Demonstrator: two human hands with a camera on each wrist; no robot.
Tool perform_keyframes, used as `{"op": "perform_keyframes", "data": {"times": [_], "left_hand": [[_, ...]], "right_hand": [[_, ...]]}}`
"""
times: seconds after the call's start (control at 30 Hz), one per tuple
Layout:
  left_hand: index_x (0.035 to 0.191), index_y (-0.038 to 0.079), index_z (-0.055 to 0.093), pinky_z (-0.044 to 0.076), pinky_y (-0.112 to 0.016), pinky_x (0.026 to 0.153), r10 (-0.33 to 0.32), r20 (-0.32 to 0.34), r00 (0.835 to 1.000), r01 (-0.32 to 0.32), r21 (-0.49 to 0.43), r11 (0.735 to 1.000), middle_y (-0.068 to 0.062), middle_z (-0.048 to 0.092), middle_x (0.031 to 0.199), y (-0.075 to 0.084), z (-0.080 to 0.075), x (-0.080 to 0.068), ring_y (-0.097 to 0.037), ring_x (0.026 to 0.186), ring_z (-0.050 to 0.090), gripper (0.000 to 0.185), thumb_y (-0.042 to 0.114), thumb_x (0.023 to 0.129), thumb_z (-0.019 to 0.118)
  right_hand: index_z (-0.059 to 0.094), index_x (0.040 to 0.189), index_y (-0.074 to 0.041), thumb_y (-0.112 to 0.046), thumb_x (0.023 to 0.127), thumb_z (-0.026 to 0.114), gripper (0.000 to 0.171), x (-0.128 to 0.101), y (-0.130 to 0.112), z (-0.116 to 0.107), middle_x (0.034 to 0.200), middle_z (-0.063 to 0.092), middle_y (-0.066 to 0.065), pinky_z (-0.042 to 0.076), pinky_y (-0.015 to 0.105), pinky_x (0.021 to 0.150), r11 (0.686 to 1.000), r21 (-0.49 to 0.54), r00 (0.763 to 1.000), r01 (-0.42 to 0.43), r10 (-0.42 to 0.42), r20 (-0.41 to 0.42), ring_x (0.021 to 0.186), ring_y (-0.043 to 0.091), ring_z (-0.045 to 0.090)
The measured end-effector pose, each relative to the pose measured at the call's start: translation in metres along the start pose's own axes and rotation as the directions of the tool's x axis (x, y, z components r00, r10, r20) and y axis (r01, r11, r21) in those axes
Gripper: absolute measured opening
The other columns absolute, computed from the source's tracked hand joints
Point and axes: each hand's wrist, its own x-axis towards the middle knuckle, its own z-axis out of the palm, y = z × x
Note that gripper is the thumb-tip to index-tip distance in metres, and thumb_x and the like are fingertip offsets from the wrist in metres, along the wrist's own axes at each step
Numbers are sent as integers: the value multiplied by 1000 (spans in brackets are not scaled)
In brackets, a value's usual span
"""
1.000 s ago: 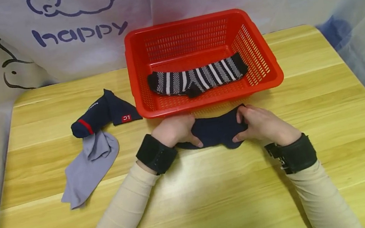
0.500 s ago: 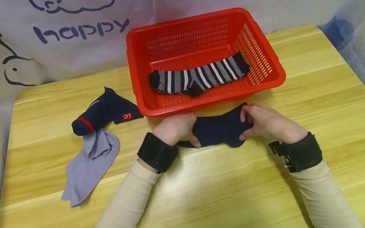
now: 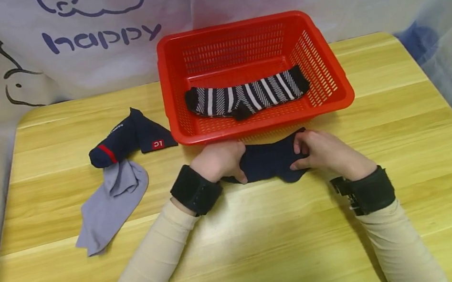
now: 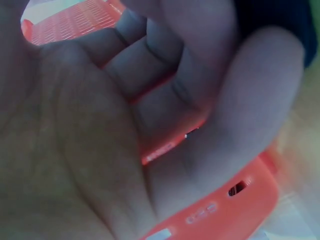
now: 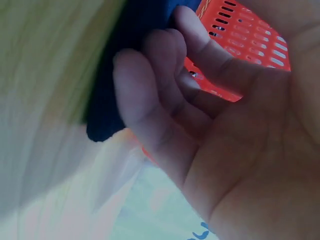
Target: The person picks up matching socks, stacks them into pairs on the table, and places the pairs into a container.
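A dark navy sock (image 3: 271, 160) lies lengthwise on the table along the near side of the red basket (image 3: 263, 128). My left hand (image 3: 221, 161) grips its left end, the thumb on the near edge and the other fingers hidden beyond. At the other end, my right hand (image 3: 324, 152) holds the sock with thumb and fingers bent over it. The right wrist view shows fingertips (image 5: 131, 75) against the dark cloth (image 5: 107, 110). In the left wrist view the curled fingers (image 4: 165, 105) cover most of the scene, with dark cloth (image 4: 280, 15) at the top right.
Black-and-white striped socks (image 3: 247, 94) lie in the basket. Left of it, a navy sock with a red stripe (image 3: 119, 139) overlaps a grey sock (image 3: 111, 207) on the wooden table (image 3: 267, 251). White printed cloth (image 3: 112, 70) hangs behind the table.
My right hand shifts slightly right, then back left, its thumb and forefinger now nearer each other on the sock. The left hand stays at its end; the view has shifted a little.
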Motion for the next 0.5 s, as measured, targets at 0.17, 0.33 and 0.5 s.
{"op": "perform_keyframes", "data": {"times": [0.17, 0.33, 0.5], "left_hand": [[96, 9, 70, 44, -29, 71, 1, 9, 1000, -1, -13, 1000, 0, 63, 84, -1, -1, 1, -17, 82, 57, 38, 30, 71, 88], [93, 10, 69, 43, -28, 68, 7, 13, 1000, -7, -19, 1000, 1, 62, 81, -1, -1, 1, -16, 78, 57, 36, 29, 71, 88], [84, 12, 66, 39, -26, 65, 37, 20, 999, -37, -5, 999, 2, 58, 73, 1, -3, -1, -16, 74, 56, 30, 34, 75, 85]], "right_hand": [[59, 83, -8, -26, 71, 87, 36, -2, 1, -2, 75, 62, 5, 42, 32, 66, 1000, -4, 1000, -14, 14, 0, 70, 18, 55], [59, 84, -8, -26, 71, 87, 36, -2, 2, -2, 75, 62, 4, 42, 32, 67, 1000, -8, 1000, -23, 23, 7, 70, 18, 55], [59, 85, -8, -26, 71, 87, 36, -2, 1, -1, 76, 61, 4, 41, 32, 67, 999, -14, 999, -32, 32, 12, 71, 19, 55]]}}
